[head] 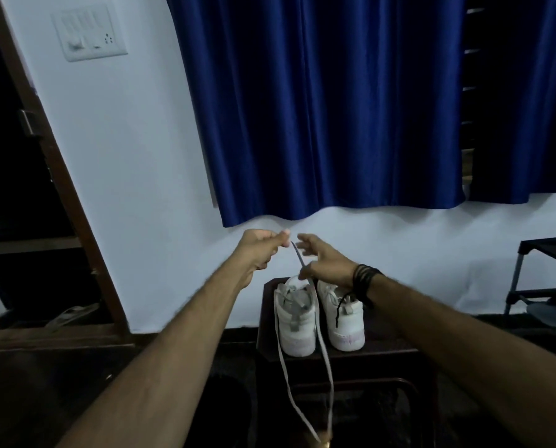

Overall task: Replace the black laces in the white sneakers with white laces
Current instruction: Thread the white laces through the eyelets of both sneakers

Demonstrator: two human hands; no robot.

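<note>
Two white sneakers [318, 315] stood heels-near on a dark stool [383, 354]. White lace [297, 253] pulled up taut from left sneaker, pinched near its tip by left hand [259, 250]; right hand [322, 260] beside it, fingers loosely spread. Lace light, limp, likely slippery; best gripped at stiff tip.

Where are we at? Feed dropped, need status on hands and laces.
Left hand pinching white lace end, pulled up. Right hand open beside it. Left sneaker white-laced. Nothing blocking.
</note>
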